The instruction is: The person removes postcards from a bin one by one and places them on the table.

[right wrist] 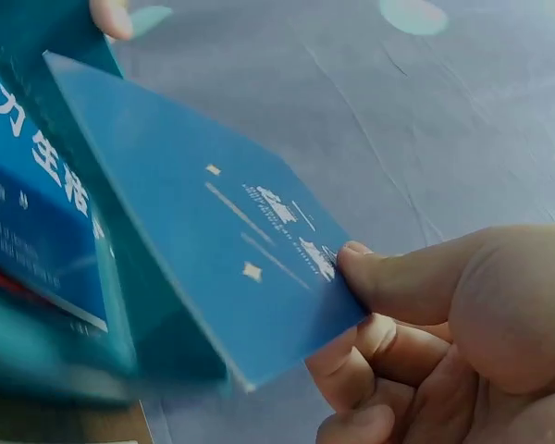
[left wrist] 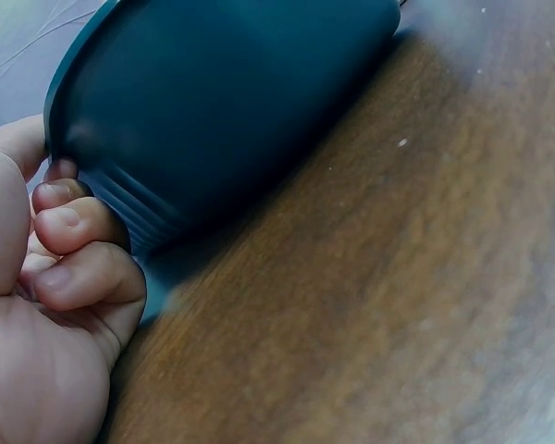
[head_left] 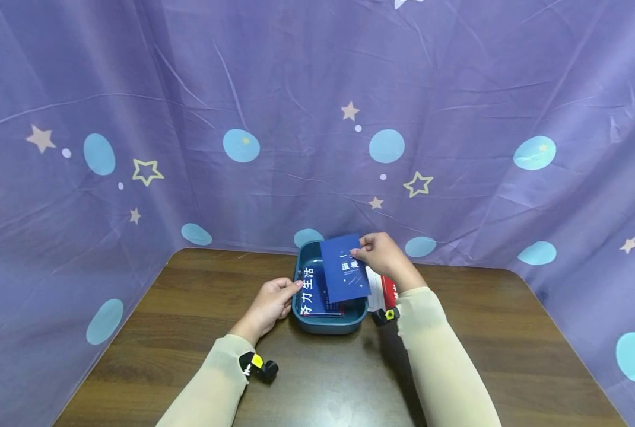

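A blue card (head_left: 343, 270) with white lettering is pinched between the thumb and fingers of my right hand (head_left: 384, 254), held tilted over a teal plastic box (head_left: 328, 327). In the right wrist view the same card (right wrist: 213, 222) shows small gold marks. Inside the box lies another blue card (head_left: 312, 293) with large white characters; red shows beneath it in the right wrist view. My left hand (head_left: 269, 302) grips the box's left rim, thumb at the top edge and fingers curled against the outer wall (left wrist: 213, 102).
Right of the box, partly behind my right wrist, lie a white sheet (head_left: 374, 290) and a red item (head_left: 389, 292). The wooden table (head_left: 317, 379) meets a purple curtain (head_left: 296, 89) with stars and blue dots at the back and sides.
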`<act>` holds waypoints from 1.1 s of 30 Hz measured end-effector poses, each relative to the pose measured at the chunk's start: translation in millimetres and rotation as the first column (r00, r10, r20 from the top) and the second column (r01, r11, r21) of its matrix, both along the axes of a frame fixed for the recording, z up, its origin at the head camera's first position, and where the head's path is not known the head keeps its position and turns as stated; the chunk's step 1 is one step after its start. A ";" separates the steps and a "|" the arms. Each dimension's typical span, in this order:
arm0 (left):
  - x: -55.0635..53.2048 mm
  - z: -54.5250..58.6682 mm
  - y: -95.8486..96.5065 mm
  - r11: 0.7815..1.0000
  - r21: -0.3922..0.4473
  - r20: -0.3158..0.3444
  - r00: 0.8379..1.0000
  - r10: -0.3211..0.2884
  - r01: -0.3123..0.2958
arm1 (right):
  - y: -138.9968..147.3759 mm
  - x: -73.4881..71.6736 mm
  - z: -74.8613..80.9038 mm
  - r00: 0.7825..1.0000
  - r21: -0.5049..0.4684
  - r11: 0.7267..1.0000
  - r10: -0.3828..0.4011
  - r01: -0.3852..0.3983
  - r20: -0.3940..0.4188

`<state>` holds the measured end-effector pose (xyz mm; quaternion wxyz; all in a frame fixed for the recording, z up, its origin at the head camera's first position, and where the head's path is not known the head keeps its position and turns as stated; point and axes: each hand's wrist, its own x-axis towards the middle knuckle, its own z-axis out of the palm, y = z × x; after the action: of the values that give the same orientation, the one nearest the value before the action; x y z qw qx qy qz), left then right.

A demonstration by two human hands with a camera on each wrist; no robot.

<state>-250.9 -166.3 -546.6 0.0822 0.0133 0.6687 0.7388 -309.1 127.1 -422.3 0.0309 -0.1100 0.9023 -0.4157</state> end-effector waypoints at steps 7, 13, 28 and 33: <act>-0.4 -1.1 1.9 1.000 -0.014 0.006 1.000 0.008 -0.007 | 52.4 7.6 -4.5 0.995 -0.041 0.994 -0.103 0.102 -0.006; -0.5 -1.8 3.8 1.000 -0.011 0.019 1.000 -0.007 0.008 | 90.3 9.1 -3.1 0.982 0.002 0.984 -0.178 0.178 -0.066; 0.1 3.2 -1.2 1.000 -0.015 0.019 1.000 0.012 -0.012 | 168.6 10.1 -24.3 0.961 0.002 0.973 -0.230 0.232 0.154; 0.4 3.0 1.4 1.000 -0.020 0.018 1.000 0.013 -0.013 | 170.1 2.8 -44.3 0.942 -0.012 0.975 -0.211 0.222 0.261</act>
<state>-250.5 -164.9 -543.6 0.0834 0.0016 0.6756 0.7326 -306.3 297.2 -466.6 0.0997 0.0444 0.8884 -0.4460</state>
